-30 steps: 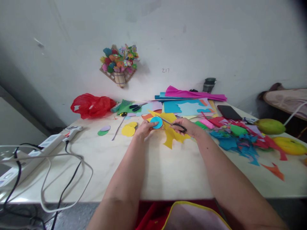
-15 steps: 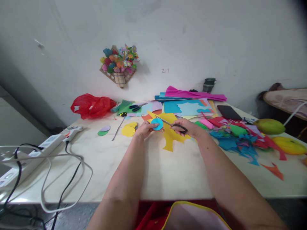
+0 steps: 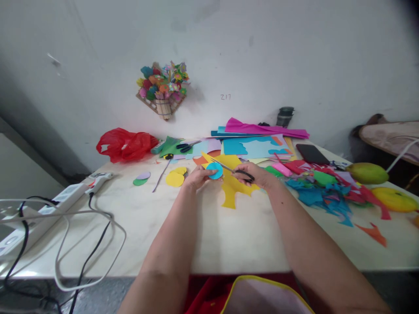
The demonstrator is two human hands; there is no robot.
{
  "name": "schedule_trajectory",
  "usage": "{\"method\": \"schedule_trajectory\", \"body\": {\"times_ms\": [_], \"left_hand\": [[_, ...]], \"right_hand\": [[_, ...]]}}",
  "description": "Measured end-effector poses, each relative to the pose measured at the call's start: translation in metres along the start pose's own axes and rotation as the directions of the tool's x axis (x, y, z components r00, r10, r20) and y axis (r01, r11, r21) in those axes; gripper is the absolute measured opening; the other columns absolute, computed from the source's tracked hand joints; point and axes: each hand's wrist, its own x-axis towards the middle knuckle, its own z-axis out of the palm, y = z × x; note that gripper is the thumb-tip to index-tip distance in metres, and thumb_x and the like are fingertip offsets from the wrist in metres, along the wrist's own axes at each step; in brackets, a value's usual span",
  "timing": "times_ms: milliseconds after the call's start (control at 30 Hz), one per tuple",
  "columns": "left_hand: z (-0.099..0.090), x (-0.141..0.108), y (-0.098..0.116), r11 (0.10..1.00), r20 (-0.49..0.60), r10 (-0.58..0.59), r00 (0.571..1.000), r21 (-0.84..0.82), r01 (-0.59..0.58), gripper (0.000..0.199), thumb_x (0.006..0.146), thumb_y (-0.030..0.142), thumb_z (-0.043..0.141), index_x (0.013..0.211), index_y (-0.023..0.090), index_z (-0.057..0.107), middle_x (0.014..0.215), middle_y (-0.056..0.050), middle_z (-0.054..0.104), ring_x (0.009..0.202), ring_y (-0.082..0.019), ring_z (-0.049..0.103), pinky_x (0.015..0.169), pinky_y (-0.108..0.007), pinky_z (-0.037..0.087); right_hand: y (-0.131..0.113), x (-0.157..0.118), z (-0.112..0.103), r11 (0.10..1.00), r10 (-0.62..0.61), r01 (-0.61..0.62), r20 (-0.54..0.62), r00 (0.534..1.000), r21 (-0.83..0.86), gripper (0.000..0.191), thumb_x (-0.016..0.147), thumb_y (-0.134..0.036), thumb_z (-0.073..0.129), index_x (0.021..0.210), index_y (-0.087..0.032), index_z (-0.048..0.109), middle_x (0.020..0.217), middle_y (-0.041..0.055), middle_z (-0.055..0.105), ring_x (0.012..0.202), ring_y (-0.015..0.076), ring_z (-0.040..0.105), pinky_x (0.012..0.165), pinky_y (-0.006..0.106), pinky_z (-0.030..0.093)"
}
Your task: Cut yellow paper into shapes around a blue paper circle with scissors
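Note:
Between the thumb and fingers of my left hand (image 3: 198,176) is a blue paper circle (image 3: 214,171), held over a sheet of yellow paper (image 3: 233,186). The yellow sheet has curved cut edges; whether the left fingers pinch it too is hidden. My right hand (image 3: 253,173) is closed around the black handles of a pair of scissors (image 3: 244,175). Their blades point left, along the upper edge of the blue circle and across the yellow paper. Left of my left hand lie several yellow paper circles (image 3: 175,178).
Paper scraps (image 3: 330,192) are heaped on the right, near a phone (image 3: 312,154) and yellow-green fruit (image 3: 366,172). Colored sheets (image 3: 255,146) and a second pair of scissors (image 3: 188,146) lie at the back. A red plastic bag (image 3: 126,145) and a power strip (image 3: 62,205) sit left.
The yellow sheet and the scissors have shifted very slightly. Both hands keep their hold in nearly the same place.

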Motion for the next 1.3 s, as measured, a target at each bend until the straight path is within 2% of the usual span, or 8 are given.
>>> {"method": "schedule_trajectory", "body": {"times_ms": [367,667,800,933,1133,1300], "left_hand": [[-0.005,-0.004,0.006,0.994,0.082,-0.006,0.997,0.108,-0.003,0.039,0.053,0.043,0.096,0.066,0.012,0.076,0.071,-0.017,0.077,0.081,-0.035,0.078,0.090,-0.050,0.061],[-0.006,-0.006,0.007,0.993,0.113,-0.027,0.993,0.118,0.014,0.038,0.056,0.042,0.095,0.067,0.012,0.074,0.070,-0.017,0.076,0.077,-0.034,0.077,0.094,-0.052,0.058],[-0.007,-0.006,0.007,0.993,0.138,-0.037,0.990,0.118,0.020,0.039,0.056,0.043,0.095,0.065,0.013,0.072,0.067,-0.015,0.075,0.074,-0.032,0.076,0.091,-0.050,0.058],[-0.006,-0.006,0.008,0.995,0.142,-0.043,0.989,0.101,0.029,0.038,0.057,0.039,0.093,0.071,0.009,0.074,0.070,-0.016,0.076,0.070,-0.030,0.075,0.087,-0.047,0.059],[-0.004,-0.006,0.008,0.996,0.134,-0.038,0.990,0.088,0.026,0.034,0.058,0.037,0.090,0.070,0.010,0.072,0.070,-0.017,0.076,0.077,-0.034,0.077,0.087,-0.047,0.059],[-0.003,-0.005,0.007,0.996,0.139,-0.045,0.989,0.081,0.034,0.036,0.055,0.037,0.092,0.069,0.011,0.070,0.068,-0.015,0.075,0.074,-0.032,0.077,0.082,-0.045,0.059]], "right_hand": [[0.001,0.000,-0.004,1.000,-0.014,0.014,0.002,1.000,-0.019,0.028,0.068,-0.035,0.081,0.079,-0.012,0.072,0.045,-0.0037,0.054,0.035,0.0062,0.039,0.034,0.020,0.028],[-0.003,-0.004,-0.006,0.998,0.013,-0.013,0.005,1.000,-0.063,0.027,0.065,-0.034,0.085,0.078,-0.013,0.072,0.046,-0.0044,0.054,0.035,0.0054,0.039,0.034,0.020,0.027],[-0.007,-0.008,-0.006,0.997,-0.003,0.004,0.014,1.000,-0.081,0.029,0.063,-0.035,0.086,0.077,-0.013,0.073,0.047,-0.0050,0.052,0.037,0.0049,0.038,0.035,0.020,0.028],[-0.008,-0.008,-0.005,0.996,0.000,0.001,0.007,1.000,-0.094,0.030,0.063,-0.035,0.086,0.077,-0.013,0.072,0.046,-0.0057,0.051,0.037,0.0049,0.036,0.036,0.021,0.027],[-0.002,-0.004,-0.004,0.999,0.030,-0.029,0.032,0.999,-0.041,0.026,0.070,-0.036,0.081,0.080,-0.015,0.070,0.047,-0.0055,0.052,0.038,0.0066,0.039,0.038,0.022,0.030],[-0.002,-0.004,-0.002,0.999,0.025,-0.023,0.047,0.999,-0.040,0.027,0.068,-0.036,0.082,0.077,-0.015,0.068,0.046,-0.0053,0.053,0.038,0.0060,0.038,0.038,0.021,0.032]]}}
